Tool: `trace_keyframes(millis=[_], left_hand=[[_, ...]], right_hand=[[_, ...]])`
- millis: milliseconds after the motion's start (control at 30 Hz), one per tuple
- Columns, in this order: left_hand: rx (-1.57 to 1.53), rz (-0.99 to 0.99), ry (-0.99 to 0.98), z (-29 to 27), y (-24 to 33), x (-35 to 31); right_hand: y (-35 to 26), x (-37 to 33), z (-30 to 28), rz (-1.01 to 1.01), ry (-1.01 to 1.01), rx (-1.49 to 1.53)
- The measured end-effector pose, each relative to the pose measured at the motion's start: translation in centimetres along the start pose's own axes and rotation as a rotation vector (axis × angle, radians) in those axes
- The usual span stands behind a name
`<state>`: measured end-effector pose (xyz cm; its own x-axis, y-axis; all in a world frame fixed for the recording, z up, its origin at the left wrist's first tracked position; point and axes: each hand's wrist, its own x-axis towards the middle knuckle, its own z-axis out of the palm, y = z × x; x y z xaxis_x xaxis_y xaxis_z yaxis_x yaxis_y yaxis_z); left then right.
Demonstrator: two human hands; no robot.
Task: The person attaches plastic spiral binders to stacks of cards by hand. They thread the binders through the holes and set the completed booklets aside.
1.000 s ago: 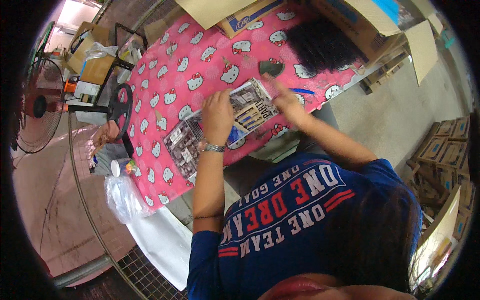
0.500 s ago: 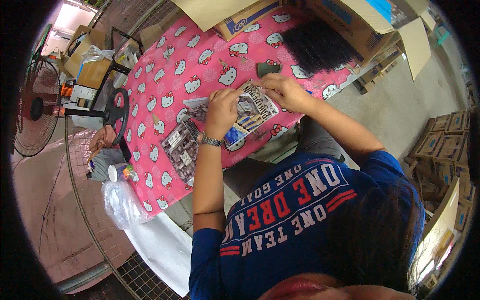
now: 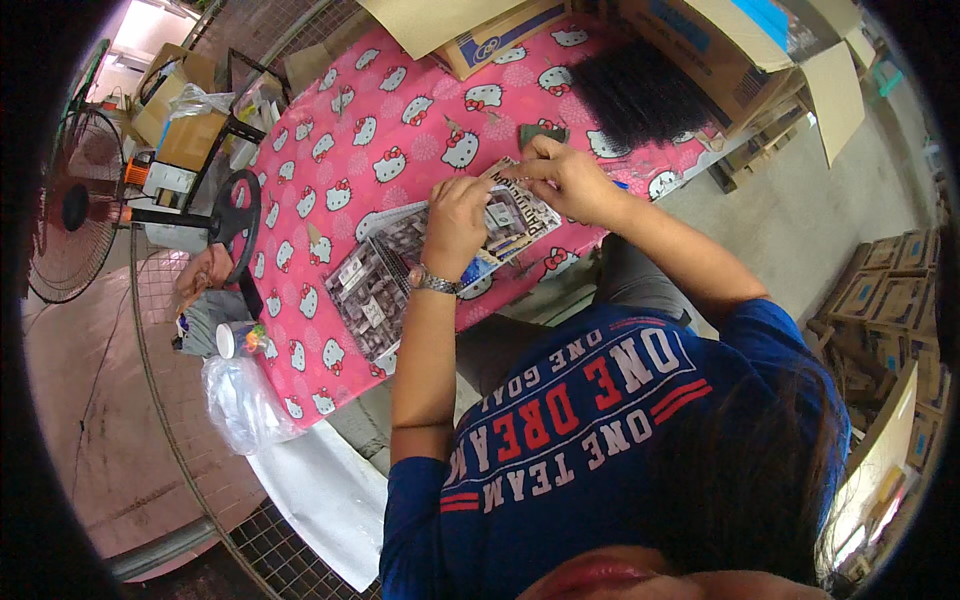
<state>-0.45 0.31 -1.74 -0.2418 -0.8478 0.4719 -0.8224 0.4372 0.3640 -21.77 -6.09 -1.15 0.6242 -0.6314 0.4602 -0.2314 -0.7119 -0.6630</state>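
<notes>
An opened-out notebook or booklet lies on the pink cloth in front of me, with a grey photo-print cover [image 3: 368, 308] on the left and a colourful printed cover [image 3: 522, 222] on the right. Over its middle rests my left hand [image 3: 460, 225], fingers bent and closed at the far edge of the pages. My right hand [image 3: 572, 186] is pinched close beside it at the same edge; whatever sits between its fingertips is too small to make out. Just beyond the right hand lies a dark green piece [image 3: 540, 133].
A bundle of thin black strands [image 3: 640, 95] lies at the far right of the table. Cardboard boxes [image 3: 510, 40] stand along the back, one large open box [image 3: 730, 75] at the right. On the left are a fan [image 3: 75, 205], a plastic jar [image 3: 236, 341] and a clear bag [image 3: 240, 405].
My left hand has shifted a little right, toward the right hand. The grey cover has moved slightly right and shows more of itself. The right hand stays at the far edge.
</notes>
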Motion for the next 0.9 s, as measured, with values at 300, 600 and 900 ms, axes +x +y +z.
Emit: trace_keyframes(millis=[300, 600, 900], left_hand=[[-0.009, 0.093, 0.042, 0.7, 1.7, -0.7], [0.167, -0.243, -0.034, 0.7, 4.8, -0.9], [0.057, -0.209, 0.085, 2.0, 4.2, -2.5]], right_hand=[[0.5, -2.9, 0.6, -0.037, 0.053, 0.071], [0.4, -2.7, 0.0, 0.474, -0.217, 0.561], [-0.7, -1.8, 0.0, -0.016, -0.092, 0.078]])
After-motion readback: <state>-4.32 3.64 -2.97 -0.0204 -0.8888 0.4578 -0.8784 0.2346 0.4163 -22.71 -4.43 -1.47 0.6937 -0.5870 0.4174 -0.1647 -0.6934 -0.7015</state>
